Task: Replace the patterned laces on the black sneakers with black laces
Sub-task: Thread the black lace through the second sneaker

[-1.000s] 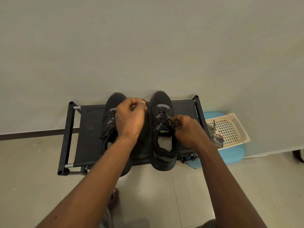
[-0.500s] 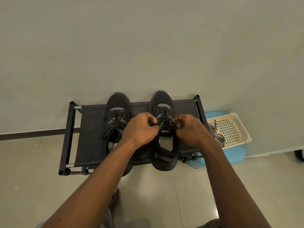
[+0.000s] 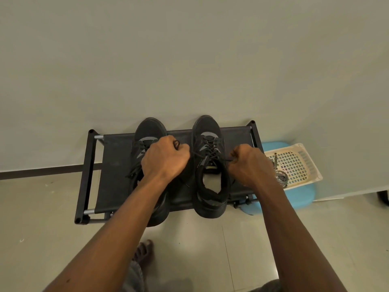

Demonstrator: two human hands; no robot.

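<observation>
Two black sneakers stand side by side on a black shoe rack (image 3: 117,165), toes to the wall. The right sneaker (image 3: 210,182) carries a black lace (image 3: 210,148) through its eyelets. My left hand (image 3: 164,161) grips one end of that lace over the left sneaker (image 3: 150,127), with a loop showing above its knuckles. My right hand (image 3: 248,163) pinches the other end just right of the right sneaker. The lace runs taut between both hands. The patterned laces (image 3: 281,178) lie coiled in a cream basket (image 3: 303,163) to the right.
The basket rests on a light blue stool (image 3: 301,197) beside the rack. A pale wall stands right behind the rack. Tiled floor lies in front, with my foot (image 3: 143,251) on it. A dark object (image 3: 384,198) shows at the right edge.
Both hands were close together over the right sneaker's tongue half a second ago. Now they have drawn apart, left hand leftward and right hand rightward, and the lace ends are pulled tight.
</observation>
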